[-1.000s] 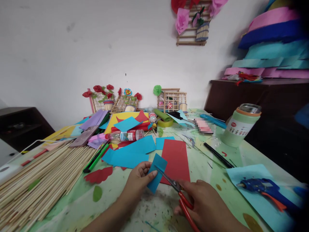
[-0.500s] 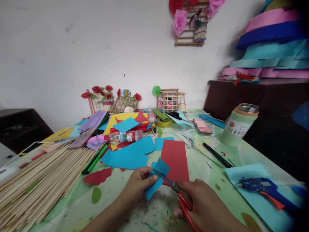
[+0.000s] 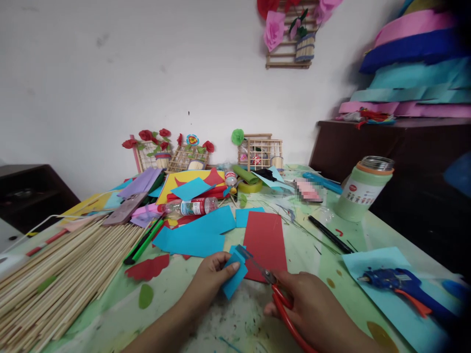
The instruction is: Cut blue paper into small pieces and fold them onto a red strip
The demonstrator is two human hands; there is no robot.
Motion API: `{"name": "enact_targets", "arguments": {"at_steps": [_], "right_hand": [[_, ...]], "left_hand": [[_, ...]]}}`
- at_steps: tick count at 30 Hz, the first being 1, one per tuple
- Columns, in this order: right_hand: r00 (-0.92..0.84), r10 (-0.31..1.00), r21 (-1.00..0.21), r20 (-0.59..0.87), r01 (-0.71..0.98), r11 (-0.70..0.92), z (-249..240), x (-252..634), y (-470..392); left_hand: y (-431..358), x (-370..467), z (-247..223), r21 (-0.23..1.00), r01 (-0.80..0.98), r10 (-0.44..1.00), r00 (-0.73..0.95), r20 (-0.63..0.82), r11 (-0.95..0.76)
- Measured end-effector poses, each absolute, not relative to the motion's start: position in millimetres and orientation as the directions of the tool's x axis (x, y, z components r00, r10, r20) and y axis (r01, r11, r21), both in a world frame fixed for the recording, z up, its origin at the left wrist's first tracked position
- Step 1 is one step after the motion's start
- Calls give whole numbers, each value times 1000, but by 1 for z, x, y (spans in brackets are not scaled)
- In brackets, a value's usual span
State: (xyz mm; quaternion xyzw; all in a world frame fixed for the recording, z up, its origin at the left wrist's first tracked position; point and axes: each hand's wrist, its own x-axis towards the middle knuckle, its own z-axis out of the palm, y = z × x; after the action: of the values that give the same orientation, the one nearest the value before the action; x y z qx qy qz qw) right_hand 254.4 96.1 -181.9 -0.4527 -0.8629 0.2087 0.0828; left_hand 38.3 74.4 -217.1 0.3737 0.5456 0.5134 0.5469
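Note:
Between the thumb and fingers of my left hand [image 3: 215, 274] is a small piece of blue paper [image 3: 234, 282]. My right hand [image 3: 307, 299] grips red-handled scissors [image 3: 283, 304], whose blades point up and left beside the top of that piece. The blades look parted, though they are blurred. Just beyond the scissors a red paper rectangle [image 3: 265, 240] lies flat on the table. Larger blue paper pieces [image 3: 191, 240] lie behind my left hand. A scalloped red paper scrap [image 3: 149, 267] and a green paper leaf [image 3: 145, 296] are to its left.
Bamboo sticks [image 3: 73, 269] cover the table's left side, with a green cutter [image 3: 145, 240] beside them. To the right are a blue glue gun [image 3: 401, 284] on light-blue paper, a black pen [image 3: 329, 234] and a green jar [image 3: 364, 191]. A plastic bottle [image 3: 189, 207] lies farther back.
The scissor blades have opened and drawn slightly away from the blue paper. The upper blue flap that stuck out past the blades is no longer raised there; a blue bit now shows behind the piece.

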Motion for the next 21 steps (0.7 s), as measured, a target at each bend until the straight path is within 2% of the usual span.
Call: {"name": "enact_targets", "arguments": {"at_steps": [5, 9, 16, 21], "right_hand": [[-467, 883, -421, -57, 813, 402, -178, 257, 104], [-431, 900, -400, -66, 838, 372, -175, 259, 108], [-513, 856, -466, -64, 774, 429, -172, 256, 95], [-560, 824, -491, -85, 744, 454, -174, 254, 91]], "left_hand": [[76, 38, -213, 945, -288, 964, -166, -209, 155], [75, 40, -210, 933, -324, 938, -244, -244, 158], [74, 43, -208, 922, -381, 940, -287, -186, 66], [75, 42, -209, 947, -311, 921, -341, -187, 77]]}}
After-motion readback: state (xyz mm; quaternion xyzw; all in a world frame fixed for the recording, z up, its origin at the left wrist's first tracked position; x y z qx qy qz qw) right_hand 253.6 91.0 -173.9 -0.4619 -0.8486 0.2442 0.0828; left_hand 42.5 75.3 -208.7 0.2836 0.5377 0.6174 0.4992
